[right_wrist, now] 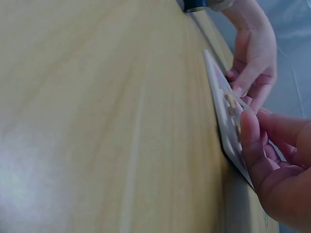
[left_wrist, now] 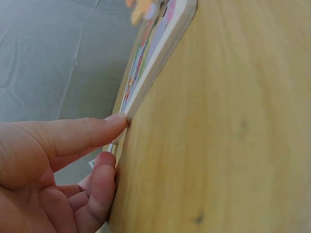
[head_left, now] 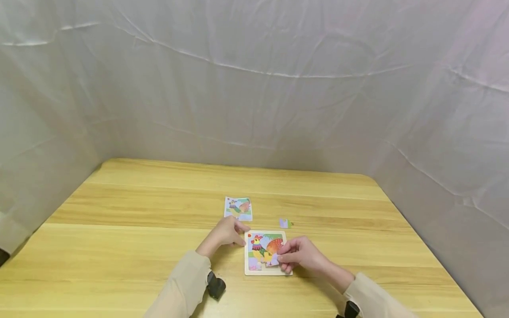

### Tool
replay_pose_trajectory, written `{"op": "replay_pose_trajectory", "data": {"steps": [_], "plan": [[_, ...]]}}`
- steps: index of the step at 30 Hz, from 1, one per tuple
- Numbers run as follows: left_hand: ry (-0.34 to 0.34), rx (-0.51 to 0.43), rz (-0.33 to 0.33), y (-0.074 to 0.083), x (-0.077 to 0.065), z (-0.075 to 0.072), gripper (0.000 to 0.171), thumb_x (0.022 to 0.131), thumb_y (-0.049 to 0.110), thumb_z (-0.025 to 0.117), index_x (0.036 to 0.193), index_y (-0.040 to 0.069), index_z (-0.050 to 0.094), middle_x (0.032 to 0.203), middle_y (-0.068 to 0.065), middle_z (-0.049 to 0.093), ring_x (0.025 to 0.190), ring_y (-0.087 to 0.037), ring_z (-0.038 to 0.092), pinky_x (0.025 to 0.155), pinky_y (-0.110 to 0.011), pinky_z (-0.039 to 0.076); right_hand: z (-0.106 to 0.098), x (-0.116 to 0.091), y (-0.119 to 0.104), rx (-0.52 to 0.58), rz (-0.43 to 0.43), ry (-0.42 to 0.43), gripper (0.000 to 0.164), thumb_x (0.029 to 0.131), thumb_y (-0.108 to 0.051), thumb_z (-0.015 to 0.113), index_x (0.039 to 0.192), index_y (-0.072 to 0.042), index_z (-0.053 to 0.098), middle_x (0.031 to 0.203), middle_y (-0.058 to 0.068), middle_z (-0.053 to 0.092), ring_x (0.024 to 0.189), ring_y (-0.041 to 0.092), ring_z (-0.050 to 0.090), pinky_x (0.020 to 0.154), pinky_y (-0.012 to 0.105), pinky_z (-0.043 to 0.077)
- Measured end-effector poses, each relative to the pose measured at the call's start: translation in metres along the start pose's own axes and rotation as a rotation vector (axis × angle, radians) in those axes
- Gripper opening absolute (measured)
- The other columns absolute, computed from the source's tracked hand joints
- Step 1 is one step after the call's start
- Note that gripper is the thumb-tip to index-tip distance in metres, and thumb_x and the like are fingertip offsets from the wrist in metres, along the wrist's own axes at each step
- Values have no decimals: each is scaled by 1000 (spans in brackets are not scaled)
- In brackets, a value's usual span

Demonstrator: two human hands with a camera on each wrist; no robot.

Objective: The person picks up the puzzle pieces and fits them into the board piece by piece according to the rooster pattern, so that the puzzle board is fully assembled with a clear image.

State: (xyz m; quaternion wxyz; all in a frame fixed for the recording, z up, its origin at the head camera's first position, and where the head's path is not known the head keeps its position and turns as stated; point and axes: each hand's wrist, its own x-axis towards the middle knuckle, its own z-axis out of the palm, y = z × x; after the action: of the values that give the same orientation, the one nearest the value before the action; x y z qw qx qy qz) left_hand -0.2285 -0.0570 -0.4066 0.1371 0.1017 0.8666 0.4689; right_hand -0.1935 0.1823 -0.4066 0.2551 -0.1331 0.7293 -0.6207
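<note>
A square jigsaw board [head_left: 248,272] with a pale frame and a colourful hen picture lies on the table. My right hand [head_left: 300,255] pinches a puzzle piece [head_left: 273,261] between thumb and fingers, over the lower right of the board. The piece looks slightly tilted in the right wrist view, and part of it is hidden by my fingers. At the board's upper left corner, my left hand [head_left: 227,231] holds the frame, thumb at the left side and a finger at the top edge. That thumb [left_wrist: 92,132] touches the corner in the left wrist view.
Behind the board lies a picture card [head_left: 238,208] showing the same hen. A loose puzzle piece [head_left: 285,223] rests beyond the board's upper right. The wooden table [head_left: 159,247] is bordered by a grey cloth [head_left: 238,110] at the back and sides.
</note>
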Motion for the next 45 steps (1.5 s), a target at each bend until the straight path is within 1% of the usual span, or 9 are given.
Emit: {"op": "replay_pose_trajectory", "data": {"steps": [3,10,15,19,25,30,34,38,45], "plan": [[-1,-4,-5,0,0,0,36,65,-8,72,99,1,68,67,-5,47,42,-7,35,41,-20,41,2,0,1,-45,-19,-2,14,77,6,63,86,16,58,65,13,61,49,11,56,48,23,50],[-2,-21,2,0,0,-1,36,65,-8,71,100,0,67,59,-1,39,41,-7,32,41,-19,40,7,-1,2,-246,-90,-5,9,77,1,66,80,9,62,61,12,59,43,8,49,39,17,43],[-5,-17,0,0,0,-1,35,66,-8,71,100,1,67,60,0,39,41,-7,32,41,-19,40,8,-2,2,-325,-113,0,8,77,-2,67,78,4,62,62,10,59,40,8,45,36,16,39],[-3,-16,1,-1,0,-1,35,66,-8,71,99,1,68,59,-1,39,40,-7,31,40,-19,40,7,-1,1,-389,-135,35,12,75,-6,70,81,2,62,63,4,56,41,6,41,34,15,35],[0,-3,-8,-1,1,0,35,65,-7,72,100,2,68,66,-5,46,42,-7,34,41,-20,41,13,3,-1,-510,-257,38,22,72,-13,74,88,0,67,69,-1,58,51,2,41,43,14,35],[4,5,-19,-1,1,0,36,65,-7,72,100,2,68,70,-6,48,43,-8,36,42,-20,41,20,7,0,-537,-336,10,24,71,-14,74,88,1,69,72,0,61,57,3,44,49,17,41],[0,-7,-12,-1,0,0,36,65,-7,72,99,1,68,68,-5,48,42,-7,37,42,-19,41,24,9,2,-572,-327,12,21,70,-12,75,87,-1,70,72,-3,60,60,3,45,53,19,44],[-3,-14,-3,0,-1,0,35,65,-8,72,99,0,67,67,-5,48,41,-7,37,42,-19,41,26,10,2,-636,-310,13,17,71,-10,74,86,-3,71,69,-8,56,58,3,44,52,20,44],[1,-13,-10,0,0,-1,36,65,-7,72,100,1,67,62,-3,44,41,-7,36,41,-19,40,28,12,-4,-721,-319,-2,15,70,-13,75,81,-4,71,62,-11,54,50,-1,39,45,16,37]]}}
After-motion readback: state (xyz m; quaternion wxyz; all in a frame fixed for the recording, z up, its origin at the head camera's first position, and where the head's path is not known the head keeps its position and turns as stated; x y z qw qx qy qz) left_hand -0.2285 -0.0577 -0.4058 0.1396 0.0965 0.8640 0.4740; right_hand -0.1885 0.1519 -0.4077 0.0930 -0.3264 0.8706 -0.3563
